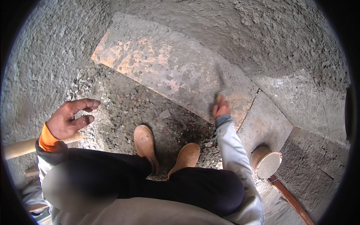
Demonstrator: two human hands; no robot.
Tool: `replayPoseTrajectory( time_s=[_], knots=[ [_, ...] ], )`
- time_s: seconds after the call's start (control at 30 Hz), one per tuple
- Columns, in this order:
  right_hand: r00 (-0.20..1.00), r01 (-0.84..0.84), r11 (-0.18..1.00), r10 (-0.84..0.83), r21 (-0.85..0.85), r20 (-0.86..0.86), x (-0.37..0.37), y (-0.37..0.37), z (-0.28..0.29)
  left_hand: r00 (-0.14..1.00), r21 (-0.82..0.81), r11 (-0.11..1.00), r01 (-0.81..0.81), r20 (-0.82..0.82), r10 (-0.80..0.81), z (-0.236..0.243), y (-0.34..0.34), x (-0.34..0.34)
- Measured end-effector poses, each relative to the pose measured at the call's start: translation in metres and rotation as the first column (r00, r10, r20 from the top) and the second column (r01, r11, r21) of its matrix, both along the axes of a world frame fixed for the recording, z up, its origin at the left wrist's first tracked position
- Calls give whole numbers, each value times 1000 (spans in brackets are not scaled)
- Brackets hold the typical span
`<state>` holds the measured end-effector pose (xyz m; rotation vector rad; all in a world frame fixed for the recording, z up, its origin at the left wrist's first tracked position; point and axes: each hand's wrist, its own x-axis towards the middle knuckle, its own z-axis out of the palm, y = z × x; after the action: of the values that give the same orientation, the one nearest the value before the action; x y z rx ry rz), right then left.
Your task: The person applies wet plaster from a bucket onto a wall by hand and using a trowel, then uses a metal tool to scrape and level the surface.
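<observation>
My right hand [221,108] is closed round the handle of a trowel [220,79], whose thin dark blade is blurred and seems edge-on. The trowel is over the right part of a large mortar-spattered board [150,56]; whether the blade touches it I cannot tell. My left hand [71,118] is held out on the left above the gravelly ground, empty, with thumb and fingers curved and apart. An orange cuff [48,138] shows at that wrist.
Rough grey mortared walls [277,33] curve round the board. Beyond its right end lies another panel [266,122], with a mortar-filled bucket [268,165] near it. Rubble [123,97] surrounds my boots [144,140]. A wooden pole [22,148] lies at left, a reddish bar [290,198] at lower right.
</observation>
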<state>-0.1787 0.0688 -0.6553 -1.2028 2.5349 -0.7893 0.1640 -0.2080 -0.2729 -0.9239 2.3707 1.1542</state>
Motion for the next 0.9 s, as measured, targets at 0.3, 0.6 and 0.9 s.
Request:
replayPoseTrajectory(
  time_s=[0.3,0.6,0.9],
  knots=[
    [964,-99,995,100,-18,245,45,-32,33,994,41,993,-110,-10,110,0,-5,31],
    [733,-624,780,608,-56,304,69,-10,51,969,56,969,-242,63,239,2,-5,52],
    [993,11,999,-7,-30,116,24,2,-6,945,113,938,-327,24,326,3,-4,57]
  ],
)
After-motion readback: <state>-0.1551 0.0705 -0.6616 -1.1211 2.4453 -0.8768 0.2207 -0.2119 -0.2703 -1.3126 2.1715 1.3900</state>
